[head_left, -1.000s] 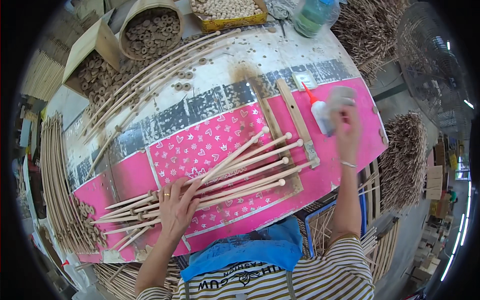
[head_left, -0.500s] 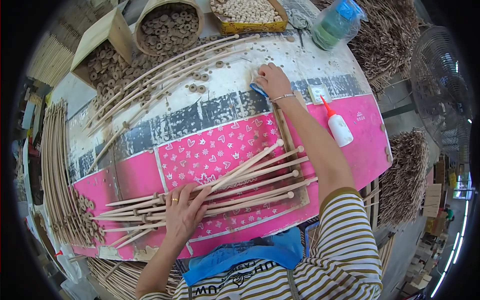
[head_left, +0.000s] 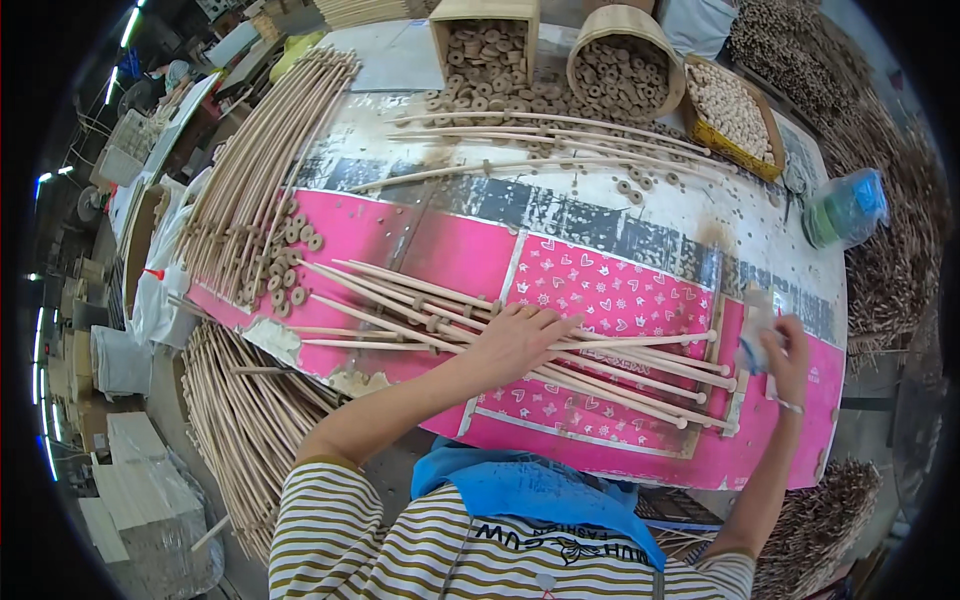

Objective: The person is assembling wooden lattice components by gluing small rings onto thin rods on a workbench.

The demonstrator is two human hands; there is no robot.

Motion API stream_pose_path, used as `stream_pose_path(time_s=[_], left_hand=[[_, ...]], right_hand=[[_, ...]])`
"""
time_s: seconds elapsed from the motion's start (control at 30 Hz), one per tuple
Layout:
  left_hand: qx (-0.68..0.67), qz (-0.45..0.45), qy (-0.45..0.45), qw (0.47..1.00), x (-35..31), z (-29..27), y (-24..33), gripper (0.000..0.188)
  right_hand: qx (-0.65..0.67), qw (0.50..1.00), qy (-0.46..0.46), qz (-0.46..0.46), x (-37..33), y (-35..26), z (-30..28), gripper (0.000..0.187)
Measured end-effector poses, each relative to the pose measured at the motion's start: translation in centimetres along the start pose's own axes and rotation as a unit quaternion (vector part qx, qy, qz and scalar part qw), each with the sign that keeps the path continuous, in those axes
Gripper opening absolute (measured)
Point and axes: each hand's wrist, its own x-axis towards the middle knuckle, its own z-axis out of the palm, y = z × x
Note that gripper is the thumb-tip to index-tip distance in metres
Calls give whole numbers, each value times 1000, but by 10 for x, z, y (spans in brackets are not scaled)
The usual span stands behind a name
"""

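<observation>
My left hand [head_left: 518,342] lies across a fanned bundle of slender wooden sticks [head_left: 630,383], its fingers stretched out over them. Each stick has a pointed left end, and several carry a wooden ring [head_left: 437,323]; small round balls cap the right ends. To the right of those balls, my right hand [head_left: 790,362] is closed on a crumpled white-and-blue cloth-like piece [head_left: 757,335], blurred by motion. Under the sticks is a pink patterned sheet [head_left: 560,285] with a wooden strip along its right side.
More sticks [head_left: 270,150] lie stacked at the left, with loose rings [head_left: 297,240] beside them. At the back are a wooden box [head_left: 437,50] and a round tub [head_left: 577,70] of rings, and a yellow tray [head_left: 735,150] of balls. A green bottle [head_left: 840,210] stands far right.
The view has swung to the left. My right hand has come back from the far side of the table to beside the balled ends, still holding the white-and-blue piece. My left hand stays on the sticks.
</observation>
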Motion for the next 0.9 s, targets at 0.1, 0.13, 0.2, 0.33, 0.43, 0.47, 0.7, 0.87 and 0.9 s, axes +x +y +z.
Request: stream_pose_path(time_s=[0.1,0.13,0.2,0.33,0.43,0.47,0.7,0.87,0.9], left_hand=[[11,25,6,1000,8,0,-5,65],[14,28,-5,1000,9,-1,-4,65],[20,33,18,999,10,4,-3,65],[28,47,120,991,6,17,-5,62],[-4,39,119,992,7,18,-5,61],[-2,35,110,993,9,18,-3,60],[-37,11,127,991,2,24,3,44],[-67,41,133,988,-1,41,0,40],[-88,48,119,988,1,41,1,42]], right_hand=[[76,990,101,56,-44,-1,-57,8],[97,985,129,53,-51,-3,-65,7],[89,987,125,39,-45,-22,-58,13],[163,986,-21,-22,34,-100,50,21],[159,967,-150,-130,93,-170,174,22],[174,959,-176,-137,111,-184,218,22],[91,949,-121,-276,179,-265,465,24],[-9,947,-87,-308,150,-260,511,23],[-94,885,-78,-450,141,-265,504,21]])
